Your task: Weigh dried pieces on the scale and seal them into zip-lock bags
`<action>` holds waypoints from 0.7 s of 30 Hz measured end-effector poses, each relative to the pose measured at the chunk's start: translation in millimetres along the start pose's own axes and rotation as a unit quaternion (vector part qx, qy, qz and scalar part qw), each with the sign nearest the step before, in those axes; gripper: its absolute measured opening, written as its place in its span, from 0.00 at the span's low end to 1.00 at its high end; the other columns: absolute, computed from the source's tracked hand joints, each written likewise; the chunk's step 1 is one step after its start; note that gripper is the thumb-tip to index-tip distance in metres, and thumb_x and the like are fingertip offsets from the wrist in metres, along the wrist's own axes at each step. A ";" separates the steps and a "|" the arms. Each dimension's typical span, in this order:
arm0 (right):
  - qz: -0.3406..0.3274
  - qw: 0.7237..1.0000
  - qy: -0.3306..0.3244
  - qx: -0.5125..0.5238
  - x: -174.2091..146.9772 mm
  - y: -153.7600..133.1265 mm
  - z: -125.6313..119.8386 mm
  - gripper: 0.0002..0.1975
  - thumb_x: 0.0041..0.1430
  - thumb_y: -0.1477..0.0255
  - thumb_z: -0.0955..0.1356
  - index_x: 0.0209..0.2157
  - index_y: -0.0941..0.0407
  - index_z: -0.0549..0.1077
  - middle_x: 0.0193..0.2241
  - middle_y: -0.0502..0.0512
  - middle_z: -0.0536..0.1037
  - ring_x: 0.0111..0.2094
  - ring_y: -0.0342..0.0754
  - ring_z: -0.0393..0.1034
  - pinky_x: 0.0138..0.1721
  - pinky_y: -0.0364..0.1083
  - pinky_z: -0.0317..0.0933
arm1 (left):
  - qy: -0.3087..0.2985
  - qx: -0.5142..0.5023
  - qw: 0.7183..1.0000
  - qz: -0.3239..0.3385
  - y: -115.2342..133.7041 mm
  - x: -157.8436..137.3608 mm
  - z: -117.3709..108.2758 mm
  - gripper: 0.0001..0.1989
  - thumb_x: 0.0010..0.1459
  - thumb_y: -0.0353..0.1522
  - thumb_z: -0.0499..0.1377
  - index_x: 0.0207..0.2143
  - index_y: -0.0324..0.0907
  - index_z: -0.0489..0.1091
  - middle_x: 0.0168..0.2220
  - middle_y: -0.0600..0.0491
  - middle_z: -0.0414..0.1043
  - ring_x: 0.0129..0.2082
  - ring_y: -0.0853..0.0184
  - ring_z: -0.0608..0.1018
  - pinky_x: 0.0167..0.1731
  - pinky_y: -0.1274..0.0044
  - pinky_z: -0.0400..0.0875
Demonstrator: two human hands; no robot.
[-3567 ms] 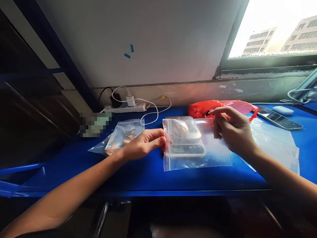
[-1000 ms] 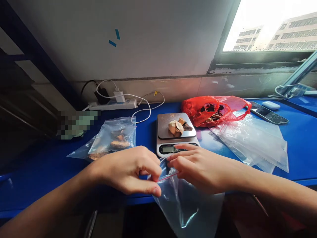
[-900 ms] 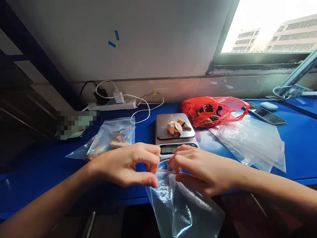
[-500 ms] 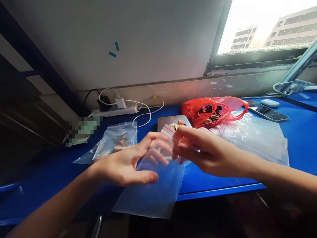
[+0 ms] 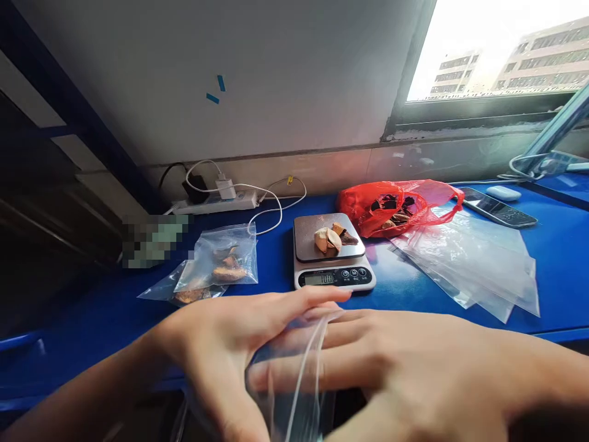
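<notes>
A clear zip-lock bag [image 5: 301, 393] is between my hands at the bottom middle, its mouth spread apart. My left hand [image 5: 221, 344] is curved around the bag from the left, thumb down and fingers along the far side. From the right, my right hand [image 5: 396, 362] reaches into the mouth with its fingers stretched out. Just beyond them stands a kitchen scale [image 5: 306, 267] with a lit display. On its metal plate lie pale and brown pieces of what looks like dried peel [image 5: 328, 240]. The lower part of the bag is out of view.
Filled zip-lock bags [image 5: 230, 258] lie at left. A red plastic bag [image 5: 363, 212] holds more dried pieces behind the scale. Flat clear bags [image 5: 488, 270] are spread at right, near a phone [image 5: 499, 207] and a white case [image 5: 504, 193]. A power strip [image 5: 243, 201] with cables runs along the wall.
Both hands have come down and nearer with the bag, uncovering the scale. The bag's mouth has been pulled apart, and my right fingers have gone inside it.
</notes>
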State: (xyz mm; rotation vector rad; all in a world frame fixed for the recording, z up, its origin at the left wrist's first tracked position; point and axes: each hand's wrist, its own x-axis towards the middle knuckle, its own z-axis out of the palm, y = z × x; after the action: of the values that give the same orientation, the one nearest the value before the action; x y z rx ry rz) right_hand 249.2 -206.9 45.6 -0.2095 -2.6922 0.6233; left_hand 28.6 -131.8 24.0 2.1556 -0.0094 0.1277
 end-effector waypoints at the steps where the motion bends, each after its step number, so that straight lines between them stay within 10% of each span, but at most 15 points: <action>1: -0.003 0.999 0.004 -0.033 1.7 -0.7 0.4 0.15 0.68 0.68 0.61 0.52 0.56 0.71 0.64 0.52 0.60 0.66 0.42 0.50 0.65 0.40 0.44 | 0.008 0.046 0.998 0.038 10.1 -1.4 -2.9 0.57 0.46 0.49 0.67 0.68 0.54 0.33 0.63 0.53 0.61 0.59 0.57 0.70 0.60 0.72 0.62; 9: 0.051 0.970 0.075 -0.227 11.5 37.7 54.3 0.15 0.59 0.76 0.64 0.48 0.60 0.73 0.51 0.59 0.75 0.57 0.52 0.65 0.62 0.51 0.55 | -0.005 0.379 0.922 -0.082 22.0 14.6 7.9 0.50 0.45 0.48 0.66 0.65 0.32 0.53 0.60 0.32 0.63 0.56 0.42 0.70 0.55 0.57 0.65; 16: 0.046 0.968 0.153 -0.195 -5.1 39.6 20.0 0.10 0.56 0.69 0.68 0.38 0.60 0.74 0.34 0.56 0.77 0.39 0.48 0.71 0.47 0.48 0.64 | 0.162 0.371 0.913 -0.045 -7.5 -4.5 -7.8 0.42 0.54 0.35 0.62 0.67 0.48 0.46 0.55 0.44 0.69 0.51 0.55 0.74 0.49 0.66 0.72; 21: 0.342 0.817 0.331 -0.327 -21.5 70.9 7.9 0.21 0.60 0.61 0.67 0.51 0.59 0.70 0.39 0.61 0.75 0.38 0.52 0.71 0.38 0.51 0.65 | 0.312 0.349 0.871 -0.152 -16.0 -18.2 -23.2 0.49 0.52 0.42 0.65 0.68 0.50 0.40 0.54 0.46 0.70 0.50 0.54 0.74 0.42 0.68 0.75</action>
State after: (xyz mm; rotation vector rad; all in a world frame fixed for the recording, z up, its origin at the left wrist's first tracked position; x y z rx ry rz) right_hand 270.2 -151.6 0.2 -1.3382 -1.9684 -0.2386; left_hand 9.3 -104.5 21.7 2.6860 0.8671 0.7327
